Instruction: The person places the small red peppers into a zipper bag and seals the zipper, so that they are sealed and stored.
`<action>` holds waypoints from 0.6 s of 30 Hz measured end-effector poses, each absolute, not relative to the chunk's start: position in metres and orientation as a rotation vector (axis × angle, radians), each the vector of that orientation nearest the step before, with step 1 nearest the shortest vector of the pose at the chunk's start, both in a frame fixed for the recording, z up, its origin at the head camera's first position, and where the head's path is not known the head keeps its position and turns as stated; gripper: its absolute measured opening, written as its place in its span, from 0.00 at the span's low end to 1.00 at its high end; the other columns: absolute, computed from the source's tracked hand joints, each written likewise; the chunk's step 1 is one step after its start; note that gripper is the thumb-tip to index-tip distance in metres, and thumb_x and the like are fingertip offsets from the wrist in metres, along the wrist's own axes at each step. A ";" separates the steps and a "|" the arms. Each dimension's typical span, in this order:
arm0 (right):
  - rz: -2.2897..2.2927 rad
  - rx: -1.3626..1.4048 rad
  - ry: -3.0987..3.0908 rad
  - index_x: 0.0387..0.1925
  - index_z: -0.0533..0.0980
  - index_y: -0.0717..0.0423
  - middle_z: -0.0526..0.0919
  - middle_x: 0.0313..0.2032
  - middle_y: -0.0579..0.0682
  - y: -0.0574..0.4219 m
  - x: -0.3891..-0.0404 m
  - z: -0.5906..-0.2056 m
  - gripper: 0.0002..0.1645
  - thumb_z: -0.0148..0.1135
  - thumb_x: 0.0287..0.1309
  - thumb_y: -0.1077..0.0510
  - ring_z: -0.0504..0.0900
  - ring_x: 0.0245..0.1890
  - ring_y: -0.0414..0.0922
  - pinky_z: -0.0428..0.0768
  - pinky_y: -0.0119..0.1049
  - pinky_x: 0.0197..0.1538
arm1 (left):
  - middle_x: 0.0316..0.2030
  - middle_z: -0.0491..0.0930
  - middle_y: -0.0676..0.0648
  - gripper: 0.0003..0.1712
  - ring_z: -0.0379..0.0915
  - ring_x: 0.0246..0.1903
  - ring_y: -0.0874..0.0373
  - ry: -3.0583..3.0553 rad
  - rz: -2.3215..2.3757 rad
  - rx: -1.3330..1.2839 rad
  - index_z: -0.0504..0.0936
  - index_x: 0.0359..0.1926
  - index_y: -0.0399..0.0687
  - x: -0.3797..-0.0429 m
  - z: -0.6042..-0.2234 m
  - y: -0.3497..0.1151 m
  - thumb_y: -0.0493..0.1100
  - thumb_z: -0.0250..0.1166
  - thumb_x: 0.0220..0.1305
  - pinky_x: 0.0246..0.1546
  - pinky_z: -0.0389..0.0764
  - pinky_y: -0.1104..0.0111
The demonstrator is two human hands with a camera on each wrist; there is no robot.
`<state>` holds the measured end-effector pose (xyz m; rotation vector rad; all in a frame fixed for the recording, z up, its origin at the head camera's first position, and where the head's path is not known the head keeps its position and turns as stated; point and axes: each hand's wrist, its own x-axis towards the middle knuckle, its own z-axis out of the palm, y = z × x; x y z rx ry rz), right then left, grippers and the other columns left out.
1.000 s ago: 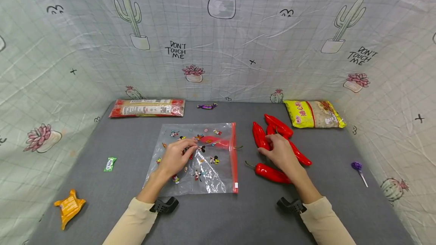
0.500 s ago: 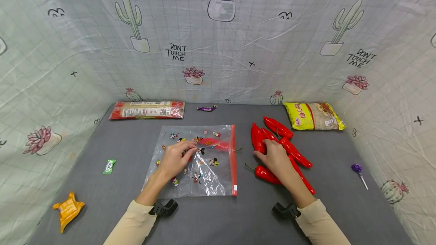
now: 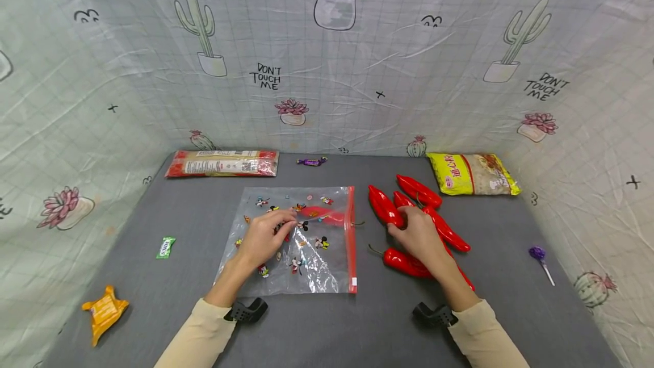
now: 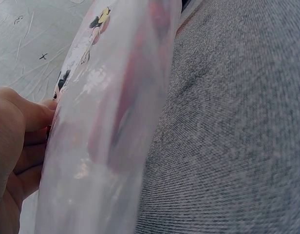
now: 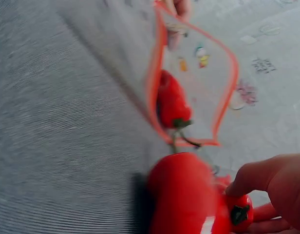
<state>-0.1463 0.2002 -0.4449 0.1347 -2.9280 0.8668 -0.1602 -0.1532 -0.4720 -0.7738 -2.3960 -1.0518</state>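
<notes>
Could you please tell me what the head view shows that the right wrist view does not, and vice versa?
Only the head view shows the yellow packet, orange packet, green sweet and purple lollipop.

Only the right wrist view looks into the open mouth of the plastic bag.

Both show the right hand holding a red pepper, other peppers nearby, one pepper inside the bag, and the left hand at the bag.
</notes>
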 end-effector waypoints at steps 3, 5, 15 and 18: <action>0.892 0.143 -2.926 0.53 0.73 0.59 0.79 0.43 0.54 0.206 -0.144 -0.436 0.28 0.64 0.52 0.51 0.76 0.32 0.45 0.81 0.37 0.37 | 0.40 0.85 0.47 0.03 0.81 0.47 0.54 -2.408 -1.060 -0.767 0.85 0.34 0.48 -0.160 -0.472 -0.153 0.40 0.66 0.59 0.51 0.81 0.62; 0.912 0.146 -2.922 0.53 0.73 0.57 0.79 0.42 0.52 0.210 -0.143 -0.429 0.27 0.64 0.52 0.51 0.75 0.31 0.43 0.78 0.33 0.35 | 0.40 0.85 0.47 0.03 0.81 0.47 0.54 -2.414 -1.057 -0.764 0.85 0.34 0.47 -0.160 -0.472 -0.153 0.40 0.66 0.59 0.51 0.81 0.62; 0.939 0.207 -2.937 0.51 0.77 0.50 0.79 0.42 0.50 0.222 -0.136 -0.410 0.22 0.63 0.52 0.53 0.74 0.31 0.43 0.74 0.33 0.34 | 0.40 0.85 0.46 0.03 0.81 0.46 0.55 -2.421 -1.017 -0.759 0.85 0.34 0.46 -0.159 -0.473 -0.153 0.40 0.66 0.58 0.49 0.82 0.63; 0.967 0.216 -2.946 0.49 0.77 0.47 0.81 0.39 0.48 0.221 -0.135 -0.405 0.20 0.63 0.52 0.52 0.75 0.32 0.42 0.74 0.33 0.34 | 0.41 0.85 0.46 0.04 0.81 0.47 0.54 -2.415 -1.023 -0.757 0.85 0.34 0.46 -0.160 -0.473 -0.153 0.40 0.66 0.58 0.50 0.81 0.62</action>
